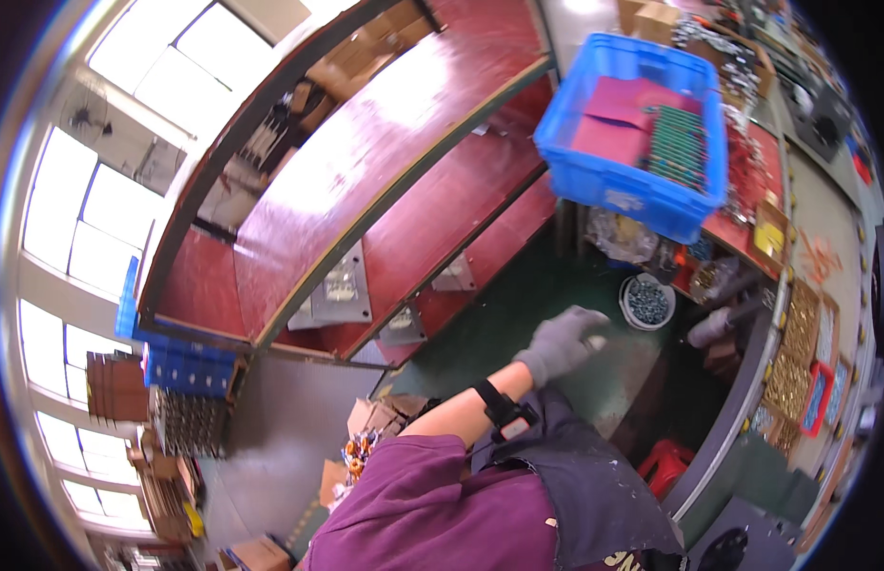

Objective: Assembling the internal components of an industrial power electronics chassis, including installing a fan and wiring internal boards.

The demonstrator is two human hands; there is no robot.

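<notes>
My left hand [563,344] wears a grey knit glove and reaches out over the green floor [499,314], fingers curled. A small pale thing [599,341] shows at its fingertips; I cannot tell whether it is held. A black band [504,411] sits on the wrist, and a purple sleeve and dark apron fill the lower edge. A round white bowl of metal screws [647,303] is the nearest thing, just right of the hand. My right hand is out of view.
A blue crate [604,181] with maroon sheets and green parts stands on the red-topped bench [746,228]. Trays of brass parts [794,352] line the right side. A long red tiered workbench [366,162] crosses the picture. A red stool [665,466], cardboard boxes [385,419] and blue crates [185,366] are around.
</notes>
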